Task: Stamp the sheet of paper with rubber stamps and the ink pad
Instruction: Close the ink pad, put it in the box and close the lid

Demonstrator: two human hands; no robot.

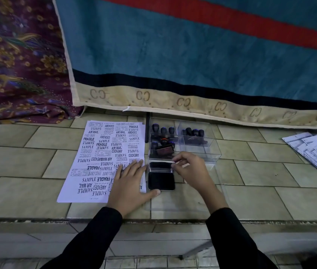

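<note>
Tiled counter [27, 162] is carrying a sheet of paper [103, 162], mid-frame, almost filled with stamps. Left hand [132, 181] is pressing flat, fingers spread; right hand [190, 169] is pinching the ink pad [161, 177] lid, seemingly closing up.

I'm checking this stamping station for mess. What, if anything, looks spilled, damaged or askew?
Nothing looks spilled or damaged. The sheet of paper lies slightly skewed to the tile lines, crowded with prints at mixed angles, some upside down. The ink pad sits open beside it.

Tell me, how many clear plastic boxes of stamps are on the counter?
2. One clear box sits just beyond the ink pad, beside the stamped sheet; the other box stands right of it. More may be hidden.
</note>
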